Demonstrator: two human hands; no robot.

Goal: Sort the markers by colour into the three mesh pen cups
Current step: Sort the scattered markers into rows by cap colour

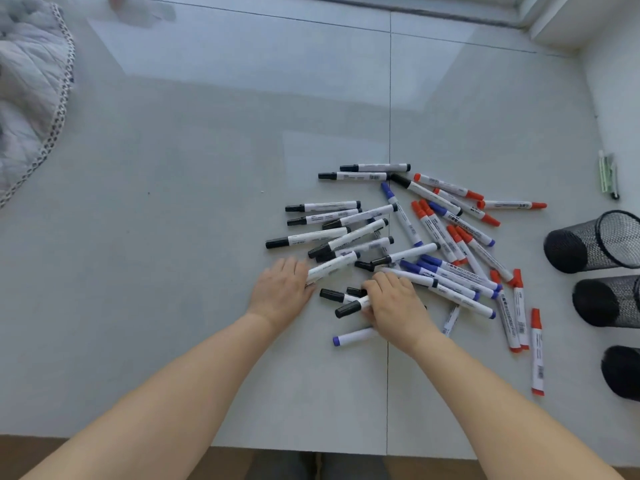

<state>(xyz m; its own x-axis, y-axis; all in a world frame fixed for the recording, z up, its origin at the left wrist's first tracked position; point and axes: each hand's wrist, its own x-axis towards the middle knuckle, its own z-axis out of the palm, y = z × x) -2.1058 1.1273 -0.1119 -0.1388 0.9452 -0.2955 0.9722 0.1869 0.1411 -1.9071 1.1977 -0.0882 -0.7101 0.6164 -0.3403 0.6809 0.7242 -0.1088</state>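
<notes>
Nearest us, our right hand (394, 306) curls round a black-capped marker (351, 307), our left hand (282, 289) grips another marker (332, 268), the markers (433, 230) sprawl beyond, three mesh cups (595, 242) lying tipped rightward.

Glossy table (207, 168); black mesh cups (595, 240); quilted cloth (27, 98).

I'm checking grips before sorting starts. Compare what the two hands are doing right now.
The left hand touches the end of one black-capped marker that angles away from it; the right hand curls around a different black-capped marker nearer the table edge. The left hand's fingers lie flatter; the right hand's look more curled. Both are palm down among the markers.
</notes>
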